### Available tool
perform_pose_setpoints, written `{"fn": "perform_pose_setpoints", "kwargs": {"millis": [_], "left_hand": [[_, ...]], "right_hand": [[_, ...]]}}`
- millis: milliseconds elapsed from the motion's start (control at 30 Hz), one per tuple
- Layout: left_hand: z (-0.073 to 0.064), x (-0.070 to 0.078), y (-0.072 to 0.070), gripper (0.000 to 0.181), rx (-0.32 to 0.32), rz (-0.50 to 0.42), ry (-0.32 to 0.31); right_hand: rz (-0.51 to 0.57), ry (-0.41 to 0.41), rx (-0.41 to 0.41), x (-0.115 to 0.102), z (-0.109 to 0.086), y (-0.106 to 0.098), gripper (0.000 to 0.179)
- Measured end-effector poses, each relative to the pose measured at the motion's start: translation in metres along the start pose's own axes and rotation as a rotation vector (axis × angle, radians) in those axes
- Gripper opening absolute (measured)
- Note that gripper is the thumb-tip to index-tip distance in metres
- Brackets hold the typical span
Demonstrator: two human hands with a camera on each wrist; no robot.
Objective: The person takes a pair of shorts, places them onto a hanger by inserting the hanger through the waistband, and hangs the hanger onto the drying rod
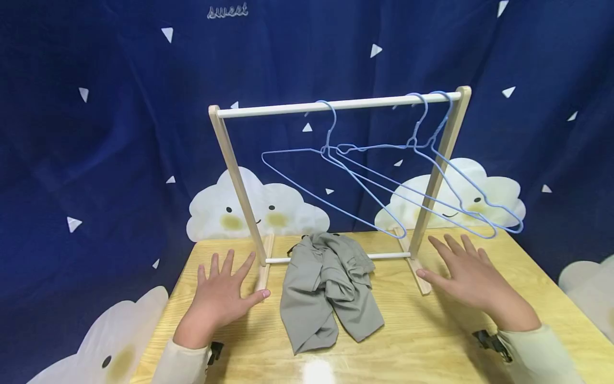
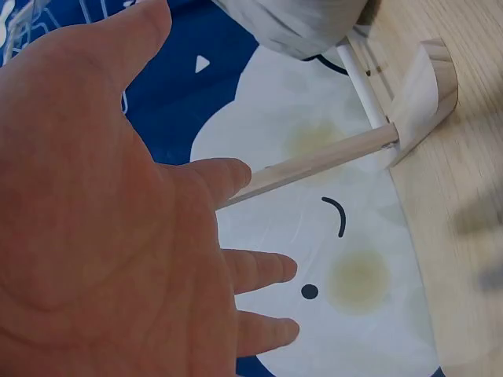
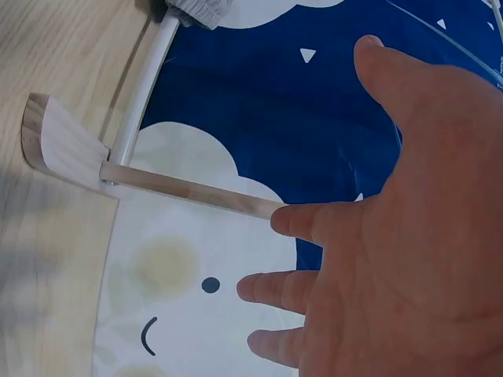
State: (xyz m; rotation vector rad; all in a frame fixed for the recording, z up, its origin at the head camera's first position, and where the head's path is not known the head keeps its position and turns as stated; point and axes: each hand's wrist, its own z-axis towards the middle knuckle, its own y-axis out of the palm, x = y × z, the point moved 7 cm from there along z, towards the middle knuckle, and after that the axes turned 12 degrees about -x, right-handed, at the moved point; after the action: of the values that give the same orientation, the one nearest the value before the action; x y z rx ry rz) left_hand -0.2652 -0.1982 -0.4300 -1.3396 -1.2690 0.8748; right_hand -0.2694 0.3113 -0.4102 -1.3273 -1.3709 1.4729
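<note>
Grey trousers (image 1: 331,288) lie crumpled on the wooden table, draped over the lower rail of a small clothes rack (image 1: 268,111). Three blue wire hangers (image 1: 331,148) hang from its top rail, one near the middle and two bunched at the right end. My left hand (image 1: 223,298) is spread with straight fingers, left of the trousers and apart from them. On the other side my right hand (image 1: 472,277) is spread too, near the rack's right foot and below the hangers. Both wrist views show the palms holding nothing.
The wooden table (image 1: 408,346) carries the rack on two feet, the left one (image 1: 264,272) close to my left hand. Behind it hangs a dark blue curtain (image 1: 120,133) printed with white clouds and triangles. The hangers' lower ends stick out toward the right.
</note>
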Motion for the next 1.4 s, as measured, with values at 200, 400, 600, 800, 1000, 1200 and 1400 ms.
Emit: {"fn": "perform_pose_setpoints", "kwargs": {"millis": [200,400,600,800,1000,1200,1400], "left_hand": [[-0.001,0.014,-0.002,0.105,-0.015,-0.001,0.021],[-0.001,0.037,-0.016,0.108,0.067,0.02,0.103],[0.006,0.058,-0.024,0.104,0.161,0.003,0.219],[0.023,0.082,-0.032,0.098,0.195,0.005,0.293],[0.046,0.11,-0.031,0.092,0.195,0.03,0.357],[0.068,0.131,-0.012,0.093,0.145,0.044,0.365],[0.078,0.143,0.01,0.094,0.097,0.031,0.406]], "right_hand": [[-0.033,-0.022,0.031,-0.005,0.001,-0.003,0.095],[-0.017,-0.073,0.071,-0.016,0.006,-0.015,0.094],[0.003,-0.083,0.046,-0.025,0.011,-0.015,0.095],[-0.023,-0.081,0.062,-0.032,0.008,-0.013,0.092],[-0.034,-0.068,0.058,-0.036,0.006,-0.008,0.091],[-0.045,-0.059,0.058,-0.04,0.001,-0.004,0.091],[-0.049,-0.057,0.065,-0.04,-0.004,0.0,0.091]]}}
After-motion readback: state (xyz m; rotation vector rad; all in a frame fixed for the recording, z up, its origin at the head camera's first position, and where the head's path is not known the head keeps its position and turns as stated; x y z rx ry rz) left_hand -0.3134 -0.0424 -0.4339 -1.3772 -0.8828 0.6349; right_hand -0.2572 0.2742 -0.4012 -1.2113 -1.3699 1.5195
